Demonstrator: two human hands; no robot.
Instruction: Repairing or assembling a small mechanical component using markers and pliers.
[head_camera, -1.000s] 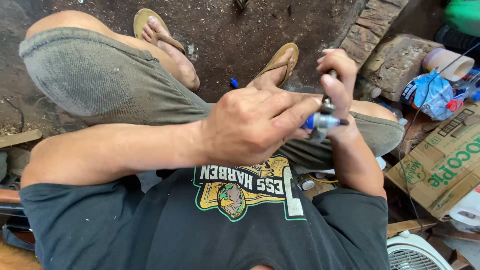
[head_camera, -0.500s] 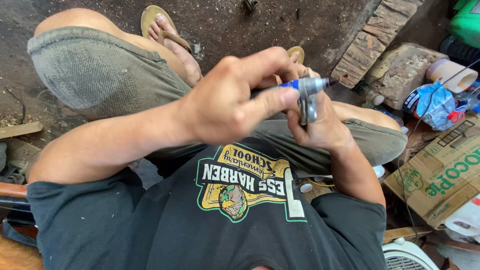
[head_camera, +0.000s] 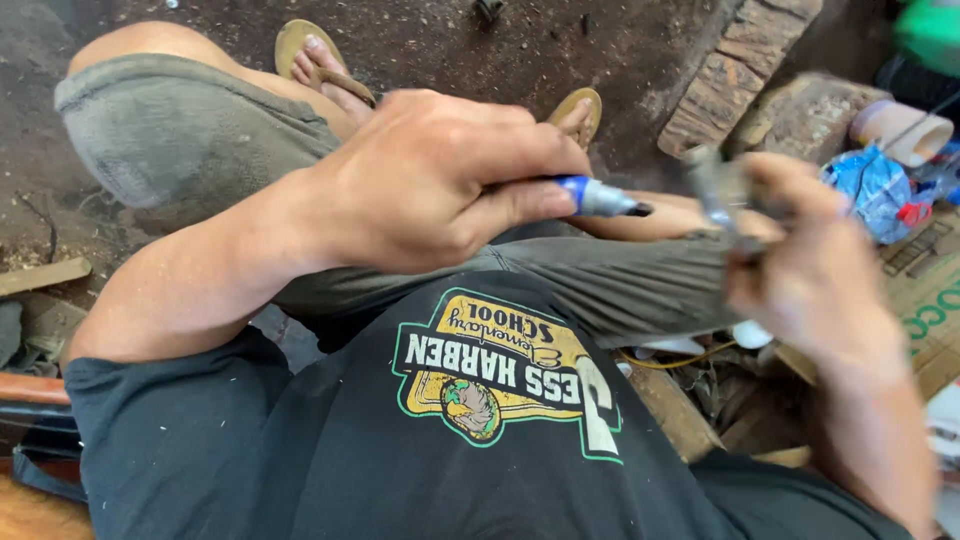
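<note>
The left hand (head_camera: 430, 180) pinches a blue pen with a black tip (head_camera: 600, 197). It has pulled away from the small grey metal part (head_camera: 722, 195), which the right hand (head_camera: 810, 270) holds tight, above the lap.

Worn, as I see it: dark short-sleeved T-shirt (head_camera: 330, 470) with green-and-yellow chest emblem (head_camera: 505, 372), grey-green shorts (head_camera: 180, 135), tan flip-flops (head_camera: 300, 45).

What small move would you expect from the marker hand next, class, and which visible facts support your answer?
Probably bringing the marker tip across to the metal part. The left hand holds the marker pointed at it, with a gap between them, while the right hand holds the part up, blurred.
</note>
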